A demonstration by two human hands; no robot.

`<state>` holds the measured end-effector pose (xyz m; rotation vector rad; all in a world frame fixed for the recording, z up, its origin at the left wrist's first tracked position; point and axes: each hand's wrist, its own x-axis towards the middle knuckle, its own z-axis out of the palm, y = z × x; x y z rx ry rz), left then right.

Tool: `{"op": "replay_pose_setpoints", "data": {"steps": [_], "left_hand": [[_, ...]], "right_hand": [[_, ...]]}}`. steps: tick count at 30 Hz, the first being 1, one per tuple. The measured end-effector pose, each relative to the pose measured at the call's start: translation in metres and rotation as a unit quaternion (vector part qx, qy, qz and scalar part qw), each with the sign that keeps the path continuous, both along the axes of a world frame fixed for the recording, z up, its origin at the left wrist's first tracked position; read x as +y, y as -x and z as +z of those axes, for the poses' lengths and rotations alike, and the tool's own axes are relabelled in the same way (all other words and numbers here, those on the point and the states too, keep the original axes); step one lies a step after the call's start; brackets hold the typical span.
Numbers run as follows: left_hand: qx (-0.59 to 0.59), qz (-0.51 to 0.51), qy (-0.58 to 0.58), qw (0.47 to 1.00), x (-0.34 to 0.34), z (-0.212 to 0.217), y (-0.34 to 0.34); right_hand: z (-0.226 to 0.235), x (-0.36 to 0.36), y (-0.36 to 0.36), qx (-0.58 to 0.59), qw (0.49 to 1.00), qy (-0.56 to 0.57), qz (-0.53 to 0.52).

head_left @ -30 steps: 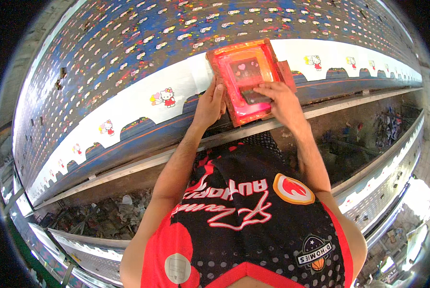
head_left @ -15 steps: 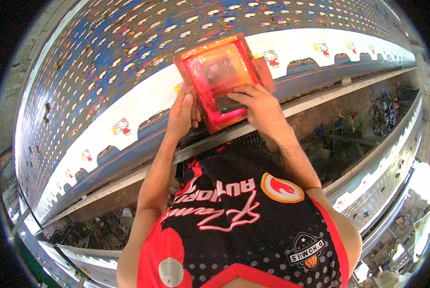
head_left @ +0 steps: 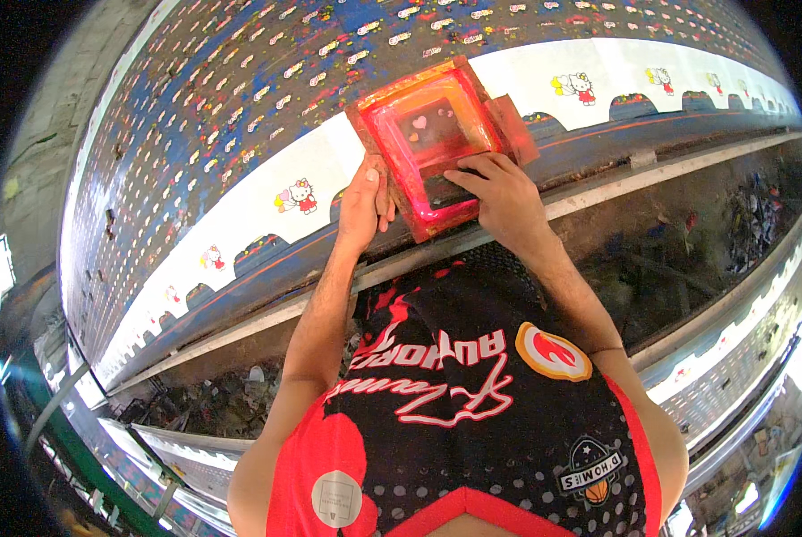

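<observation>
A screen-printing frame (head_left: 401, 208) with a red and orange stained border lies over the white printed strip (head_left: 249, 215) on the long table. Through its mesh (head_left: 437, 125) show small pink and pale heart shapes. My left hand (head_left: 365, 201) grips the frame's left edge, thumb up and fingers curled at the side. Inside the frame's near part my right hand (head_left: 504, 197) is closed on a dark bar, which looks like a squeegee (head_left: 443, 191); the fingers cover much of it. Red cartoon figures (head_left: 297, 197) appear on the strip on both sides of the frame.
Paint-speckled table surface (head_left: 267, 89) stretches beyond the strip. A pale rail (head_left: 589, 199) runs along the table's near edge, close to my body. Scraps and litter (head_left: 231, 394) lie below it. Another long table (head_left: 732, 385) with a white strip stands at right.
The frame, blurred before, now looks still and has shifted left along the strip, covering the yellow patch that showed at its left edge. Both hands keep their hold. My view has turned slightly.
</observation>
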<state>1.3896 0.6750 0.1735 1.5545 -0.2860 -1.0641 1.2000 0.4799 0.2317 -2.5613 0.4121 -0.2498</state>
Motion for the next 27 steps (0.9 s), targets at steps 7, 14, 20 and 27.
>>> {"op": "replay_pose_setpoints", "data": {"steps": [7,14,20,27], "left_hand": [[-0.013,0.006,0.000,1.000,0.005,-0.007,-0.001],[-0.013,-0.033,0.016,0.999,0.010,-0.011,-0.004],[-0.032,-0.018,-0.001,0.999,0.003,0.007,0.000],[-0.041,-0.031,0.006,0.999,0.003,0.007,-0.001]], "right_hand": [[0.001,0.000,-0.002,-0.020,1.000,0.008,0.016],[0.022,-0.018,-0.006,0.067,0.994,-0.035,0.082],[0.010,-0.052,-0.077,0.038,0.995,-0.039,0.080],[0.010,-0.059,-0.110,0.091,0.993,0.007,0.073]]}}
